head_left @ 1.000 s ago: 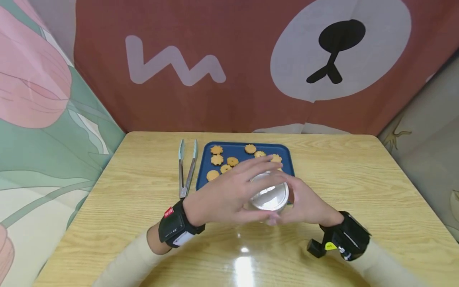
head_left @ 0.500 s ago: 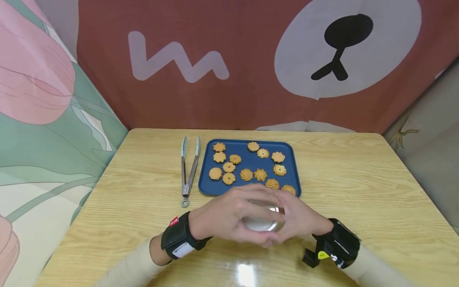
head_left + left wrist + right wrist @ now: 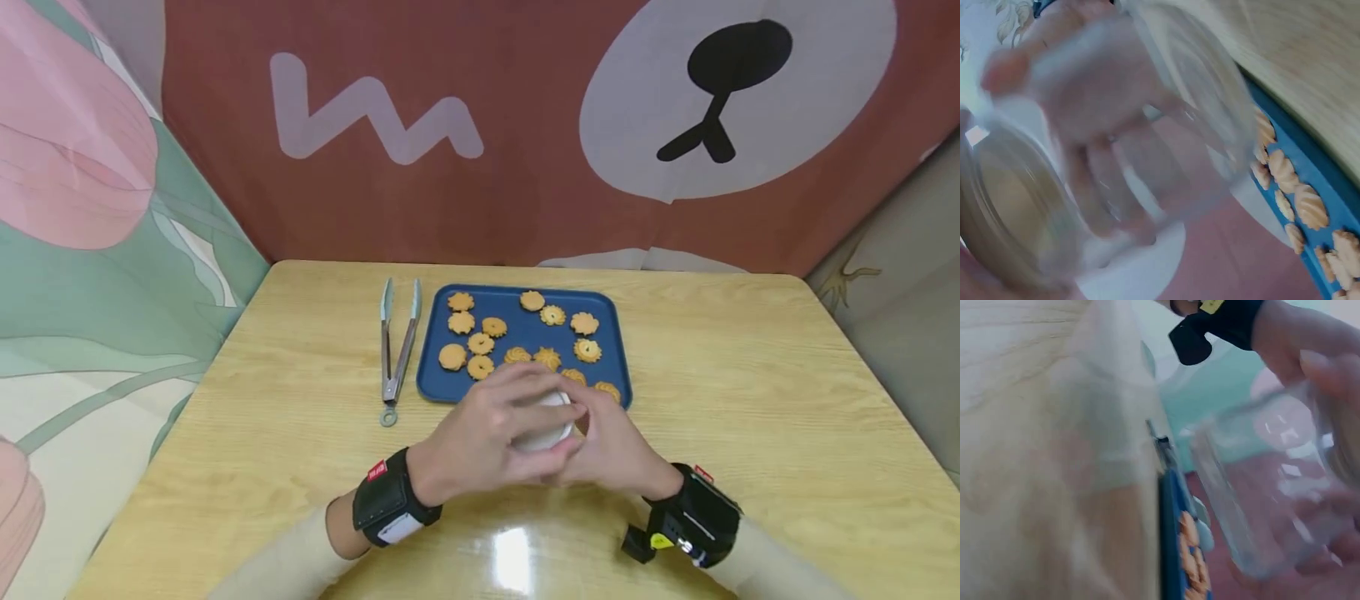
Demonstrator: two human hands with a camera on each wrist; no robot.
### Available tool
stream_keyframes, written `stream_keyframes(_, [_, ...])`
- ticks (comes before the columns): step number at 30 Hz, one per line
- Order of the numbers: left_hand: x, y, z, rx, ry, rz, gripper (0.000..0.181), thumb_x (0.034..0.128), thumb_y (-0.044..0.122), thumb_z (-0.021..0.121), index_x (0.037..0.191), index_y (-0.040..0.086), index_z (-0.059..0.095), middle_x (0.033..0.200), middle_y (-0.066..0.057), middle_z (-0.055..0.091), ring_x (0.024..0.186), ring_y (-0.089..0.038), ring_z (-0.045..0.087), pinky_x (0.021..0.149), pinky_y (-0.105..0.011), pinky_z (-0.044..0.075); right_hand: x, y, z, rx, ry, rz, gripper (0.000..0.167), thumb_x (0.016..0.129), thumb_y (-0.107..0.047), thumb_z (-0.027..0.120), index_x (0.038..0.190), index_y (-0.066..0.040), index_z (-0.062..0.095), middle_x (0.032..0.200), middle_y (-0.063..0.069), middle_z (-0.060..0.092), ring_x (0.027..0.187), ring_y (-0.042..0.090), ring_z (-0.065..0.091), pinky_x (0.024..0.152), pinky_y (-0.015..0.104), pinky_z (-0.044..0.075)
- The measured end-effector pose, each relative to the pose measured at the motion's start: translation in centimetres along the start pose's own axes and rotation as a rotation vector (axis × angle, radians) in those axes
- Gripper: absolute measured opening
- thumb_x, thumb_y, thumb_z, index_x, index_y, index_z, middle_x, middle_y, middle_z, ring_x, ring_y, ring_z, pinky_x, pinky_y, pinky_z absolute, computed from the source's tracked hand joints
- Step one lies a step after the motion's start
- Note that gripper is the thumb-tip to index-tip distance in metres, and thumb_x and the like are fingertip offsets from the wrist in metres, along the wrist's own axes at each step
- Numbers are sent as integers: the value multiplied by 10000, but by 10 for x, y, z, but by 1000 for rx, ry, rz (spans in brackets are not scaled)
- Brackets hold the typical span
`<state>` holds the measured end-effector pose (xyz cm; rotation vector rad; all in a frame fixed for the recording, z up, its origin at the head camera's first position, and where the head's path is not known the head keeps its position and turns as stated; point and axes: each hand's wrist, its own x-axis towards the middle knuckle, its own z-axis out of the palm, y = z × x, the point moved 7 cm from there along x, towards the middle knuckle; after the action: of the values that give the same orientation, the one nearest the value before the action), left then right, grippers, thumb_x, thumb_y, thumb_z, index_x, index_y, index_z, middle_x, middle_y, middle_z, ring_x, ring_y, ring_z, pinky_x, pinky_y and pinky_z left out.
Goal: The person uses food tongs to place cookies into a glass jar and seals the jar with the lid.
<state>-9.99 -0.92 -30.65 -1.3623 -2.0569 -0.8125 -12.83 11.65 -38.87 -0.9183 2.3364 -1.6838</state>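
A clear, see-through jar [image 3: 1204,119] with a silvery lid [image 3: 546,435] is held up between both hands, in front of the tray. My left hand [image 3: 491,429] grips the lid from above, thumb on the near side and fingers curled over the far side. The right hand [image 3: 618,442] holds the jar's body from the right; its fingers show blurred through the wall in the left wrist view. Nothing is visible inside the jar. Motion blurs the jar in both wrist views, and whether the lid sits tight cannot be told.
Beyond the hands lies a blue tray [image 3: 510,300] bearing several cookies [image 3: 481,342], some ring-shaped, some swirled. Left of it, metal tongs [image 3: 393,379] with pale blue tips lie spread on the wooden table [image 3: 720,375]. A patterned cloth [image 3: 525,208] hangs behind the table.
The hands brought the jar from over the tray's near side toward my body. Since then the lid has tilted, and the left fingers wrap further over it.
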Motion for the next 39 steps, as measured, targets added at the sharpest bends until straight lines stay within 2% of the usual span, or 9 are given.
stream_keyframes(4, [-1,-8,4,114,53,-130,157,900,232,810,1023,138,835,1106,-63,781,1073,-186,723,1082,-354,541,1,2,4,-35,133,36,834,711,-93,941,1459,-91,572,1310,143,696,1065,134,711,866,331,625])
stream_keyframes(7, [-1,-13,4,108,5,-185,194,932,298,794,1062,155,810,1144,-54,762,1136,-195,691,1083,-362,539,0,3,5,-34,137,59,802,734,-90,927,1443,-39,558,1306,162,683,1091,130,700,902,316,611])
stream_keyframes(10, [1,-13,2,87,-167,-167,320,975,421,741,1188,184,761,1292,-37,707,1276,-209,615,1117,-371,513,1,2,3,-3,41,58,825,755,-100,926,1469,-36,517,1384,169,626,1162,129,666,967,329,591])
stream_keyframes(16, [4,1,-13,5,-579,7,571,945,565,732,1432,287,625,1501,35,590,1393,-162,555,1116,-320,505,-4,-6,-2,-19,-197,55,931,704,-238,987,1508,-222,518,1382,17,647,1163,124,674,962,357,593])
stream_keyframes(21, [10,2,-24,-44,-714,34,699,878,514,830,1494,296,583,1521,53,582,1367,-124,570,1046,-291,539,-4,-10,-2,-38,-254,42,981,689,-302,1006,1530,-235,506,1399,-5,652,1172,130,681,976,360,592])
stream_keyframes(27, [9,-18,-23,-107,-703,-31,681,886,439,848,1497,266,601,1583,32,536,1450,-169,523,1097,-332,519,10,-9,-7,-97,-189,3,968,682,-319,1006,1516,-213,527,1345,-11,682,1139,120,688,954,346,602])
stream_keyframes(30, [6,-26,-23,-57,-668,-58,679,907,499,809,1508,270,591,1572,25,549,1437,-179,539,981,-338,581,15,-7,-6,-75,-170,8,942,696,-279,998,1507,-194,526,1385,14,652,1175,141,678,1002,346,588])
stream_keyframes(35, [4,-35,-21,126,-500,-97,716,915,611,743,1486,200,611,1441,-71,648,1261,-257,648,798,-354,620,20,-5,-9,-129,-30,27,904,734,-243,970,1514,-171,518,1399,38,645,1184,169,671,1003,339,582])
stream_keyframes(39, [2,-45,-15,177,-363,-207,698,934,601,725,1435,122,649,1336,-138,696,1130,-269,683,756,-321,619,23,-6,-11,-177,109,58,930,738,-234,965,1541,-148,503,1395,56,660,1191,211,674,966,345,590])
